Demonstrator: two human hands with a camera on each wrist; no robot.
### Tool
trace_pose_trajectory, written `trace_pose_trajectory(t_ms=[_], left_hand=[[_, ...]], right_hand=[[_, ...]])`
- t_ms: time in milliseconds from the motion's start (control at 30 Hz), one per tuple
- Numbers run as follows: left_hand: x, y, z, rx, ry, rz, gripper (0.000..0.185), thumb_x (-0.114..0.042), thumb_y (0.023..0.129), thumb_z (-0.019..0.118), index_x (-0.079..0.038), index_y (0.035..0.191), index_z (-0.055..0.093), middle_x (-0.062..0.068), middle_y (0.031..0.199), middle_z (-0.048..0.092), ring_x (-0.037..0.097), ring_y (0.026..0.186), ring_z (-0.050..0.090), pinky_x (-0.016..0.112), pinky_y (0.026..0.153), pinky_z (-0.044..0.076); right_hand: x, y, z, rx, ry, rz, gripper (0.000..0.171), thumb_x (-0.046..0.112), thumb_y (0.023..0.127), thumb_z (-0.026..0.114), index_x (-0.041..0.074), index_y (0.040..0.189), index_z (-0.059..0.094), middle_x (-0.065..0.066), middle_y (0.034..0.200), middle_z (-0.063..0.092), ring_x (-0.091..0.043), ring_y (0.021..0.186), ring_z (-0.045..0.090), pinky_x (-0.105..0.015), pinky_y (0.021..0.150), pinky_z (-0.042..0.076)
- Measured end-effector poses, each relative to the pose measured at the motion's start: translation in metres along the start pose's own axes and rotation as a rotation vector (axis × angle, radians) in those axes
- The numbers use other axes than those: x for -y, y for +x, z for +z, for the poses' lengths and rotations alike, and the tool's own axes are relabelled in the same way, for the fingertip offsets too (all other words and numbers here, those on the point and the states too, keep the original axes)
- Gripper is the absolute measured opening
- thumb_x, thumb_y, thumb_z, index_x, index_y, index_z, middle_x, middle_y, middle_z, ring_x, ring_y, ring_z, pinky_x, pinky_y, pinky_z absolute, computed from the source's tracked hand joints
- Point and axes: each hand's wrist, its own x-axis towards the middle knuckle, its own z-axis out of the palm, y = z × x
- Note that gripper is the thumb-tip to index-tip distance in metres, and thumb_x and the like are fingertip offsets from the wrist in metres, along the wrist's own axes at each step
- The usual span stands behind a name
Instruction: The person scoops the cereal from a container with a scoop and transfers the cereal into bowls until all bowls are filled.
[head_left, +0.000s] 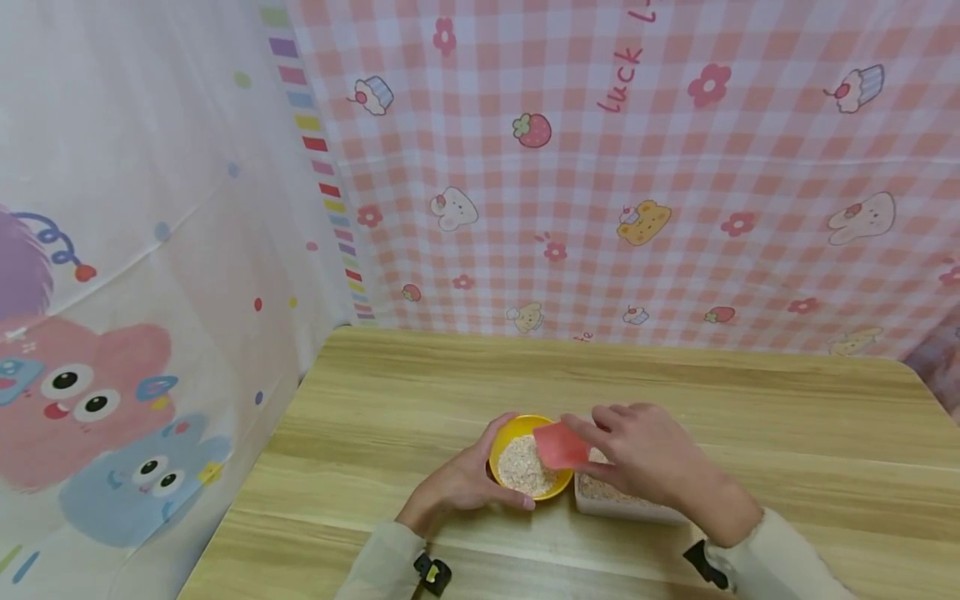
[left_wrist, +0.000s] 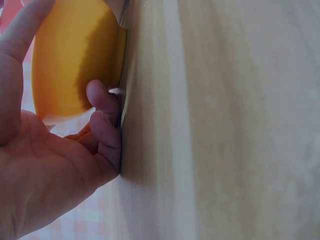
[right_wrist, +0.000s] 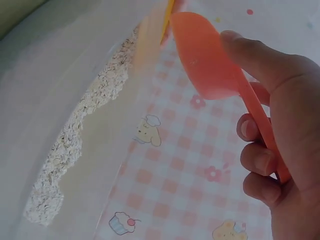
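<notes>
Yellow bowl (head_left: 525, 427), beige flakes (head_left: 522, 467) inside. Coral-pink scoop (head_left: 559, 447). White translucent tub (head_left: 607, 505). Light wood-grain counter (head_left: 750, 433). Pink-white gingham backdrop (head_left: 600, 208) (strawberries, cupcakes, flowers) upper right; white curtain (head_left: 135, 250), pink and blue cartoon creatures, left.

On my feed, the only writing I can read is pink lettering, "luck L", on the pink checked backdrop cloth (head_left: 675, 183); the frame's top edge cuts it off.
</notes>
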Motion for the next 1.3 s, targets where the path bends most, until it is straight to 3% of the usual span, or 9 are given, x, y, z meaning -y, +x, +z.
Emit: trace_pose_trajectory(t_ms=[100,233,400,600,900,1067,1300], left_hand=[[0.0,0.0,0.0,-0.003,0.005,0.01,0.112,-0.034,0.072,0.09,-0.032,0.156,0.016,-0.002,0.146,0.047,0.025,0.127,0.047,0.057,0.114,0.028],[0.0,-0.001,0.001,-0.012,0.015,0.011,0.112,-0.033,0.072,0.09,-0.032,0.156,0.017,-0.001,0.147,0.046,0.025,0.127,0.047,0.057,0.113,0.029],[-0.001,-0.001,0.002,-0.019,0.026,-0.003,0.113,-0.033,0.071,0.091,-0.032,0.156,0.017,0.001,0.149,0.044,0.027,0.129,0.046,0.059,0.113,0.028],[-0.001,0.0,0.003,-0.02,0.03,-0.016,0.115,-0.034,0.07,0.091,-0.031,0.157,0.016,0.003,0.152,0.042,0.028,0.131,0.044,0.06,0.113,0.027],[0.0,0.0,0.001,-0.015,0.025,-0.007,0.115,-0.034,0.071,0.091,-0.03,0.157,0.015,0.003,0.151,0.042,0.027,0.131,0.044,0.058,0.114,0.027],[0.001,0.0,0.001,-0.015,0.023,-0.004,0.115,-0.033,0.071,0.091,-0.029,0.158,0.014,0.003,0.154,0.04,0.028,0.133,0.043,0.058,0.115,0.026],[0.0,0.0,0.001,-0.009,0.025,-0.014,0.117,-0.035,0.071,0.091,-0.029,0.158,0.013,0.005,0.155,0.038,0.03,0.134,0.042,0.058,0.115,0.026]], right_hand=[[-0.003,-0.006,-0.005,-0.002,0.075,0.061,0.055,0.044,0.071,0.086,0.016,0.116,0.072,0.008,0.068,0.046,-0.001,0.052,0.029,-0.016,0.048,0.027],[-0.005,-0.015,-0.013,0.006,0.125,0.132,0.052,0.051,0.079,0.079,0.018,0.119,0.071,0.01,0.07,0.049,0.002,0.054,0.028,-0.015,0.049,0.025],[-0.011,-0.031,-0.024,0.034,0.142,0.199,0.054,0.045,0.076,0.083,0.019,0.121,0.07,0.011,0.073,0.052,0.003,0.055,0.029,-0.016,0.05,0.027],[-0.022,-0.054,-0.039,0.091,0.126,0.246,0.057,0.037,0.071,0.087,0.018,0.122,0.069,0.012,0.074,0.053,0.005,0.055,0.029,-0.017,0.05,0.028],[-0.032,-0.083,-0.038,0.165,0.062,0.304,0.056,0.038,0.07,0.087,0.016,0.118,0.071,0.011,0.074,0.056,0.004,0.054,0.031,-0.019,0.047,0.026],[-0.032,-0.09,-0.038,0.144,0.011,0.306,0.056,0.035,0.065,0.09,0.016,0.115,0.072,0.013,0.07,0.048,0.003,0.052,0.026,-0.019,0.045,0.022],[-0.03,-0.091,-0.038,0.236,-0.005,0.353,0.054,0.037,0.07,0.087,0.013,0.116,0.071,0.011,0.071,0.047,0.0,0.051,0.029,-0.022,0.044,0.024]])
